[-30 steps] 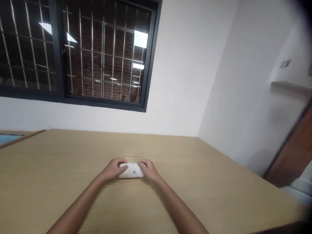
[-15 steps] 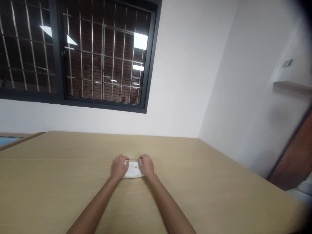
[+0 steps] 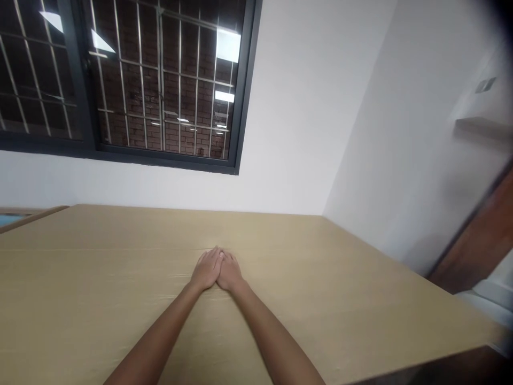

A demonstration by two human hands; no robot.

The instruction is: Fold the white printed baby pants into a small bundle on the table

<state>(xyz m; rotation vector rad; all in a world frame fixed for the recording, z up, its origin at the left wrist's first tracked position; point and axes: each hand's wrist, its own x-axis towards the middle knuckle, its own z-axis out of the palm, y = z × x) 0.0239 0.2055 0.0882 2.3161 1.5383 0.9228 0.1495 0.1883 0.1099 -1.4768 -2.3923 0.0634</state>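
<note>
My left hand point(image 3: 207, 269) lies flat near the middle of the table point(image 3: 128, 299), fingers stretched forward. Beside it, my right hand point(image 3: 230, 270) rests palm down, also with its fingers extended. The two hands touch along their inner sides, and the fingertips of the left overlap the right a little. The white patterned folded cloth from the earlier view does not show now; the hands cover the spot where it lay. Neither hand visibly grips anything.
A dark-framed window point(image 3: 236, 123) with metal bars is set in the white wall point(image 3: 296, 123) behind the table. On the right wall sits a small shelf point(image 3: 481, 128), with a reddish-brown panel point(image 3: 473, 240) below. A raised edge point(image 3: 36, 218) runs at far left.
Both hands have come together over the white folded cloth, which has gone out of sight. Their fingers went from curled at its sides to laid flat. The camera has tilted down slightly.
</note>
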